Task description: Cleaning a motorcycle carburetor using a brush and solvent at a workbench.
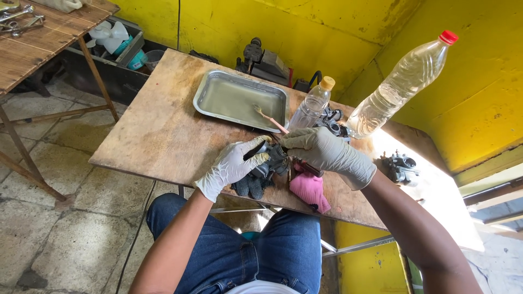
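Left hand [231, 166]: gloved in white, fingers curled around the dark metal engine part [271, 159], steadying it from the left just above the near edge of the tabletop [158, 130].
Right hand [327, 152]: gloved in grey-green, clamped over the same part from the right and above; a dark handle pokes out under the palm, but I cannot tell what tool it belongs to.
Engine part: a small carburetor-like casting, held between both hands at the middle of the near edge, close to the body so both wrists can bear on it.
Pink rag [310, 190]: lies right under the right hand at the near edge, seemingly placed to catch drips.
Metal tray [242, 99]: sits toward the far edge, holding a shallow pool of yellowish liquid, with a brush [271, 120] leaning in its near right corner, within easy reach.
Small bottle [314, 103]: orange cap, stands just beside the tray's right side.
Large bottle [400, 84]: red cap, clear liquid, tilted near the far right corner.
Second part [400, 169]: another dark casting, set apart at the right edge.
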